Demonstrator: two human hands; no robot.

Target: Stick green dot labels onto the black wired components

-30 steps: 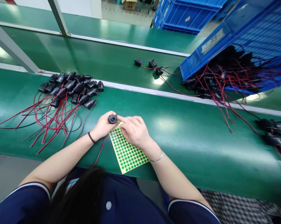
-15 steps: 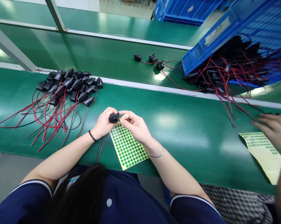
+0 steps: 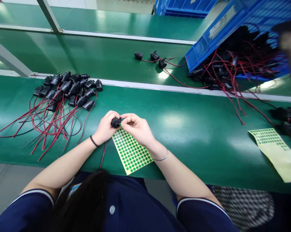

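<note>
Green-dotted sheet [image 3: 132,151] nearest you, and at its far edge your left hand [image 3: 107,125] grips the black housing [image 3: 115,122] while your right hand [image 3: 137,129] pinches what looks like a green dot [image 3: 120,124] against it, so best brace it and press squarely, with the wired pile [image 3: 67,90] beyond, left of the sheet.

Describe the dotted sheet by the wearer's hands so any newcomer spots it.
On the green bench, find the wearer's right hand. Partly hidden by it lies a pale yellow sheet. Green dots fill nearly all its visible part; the far-right sheet is largely bare.
</note>
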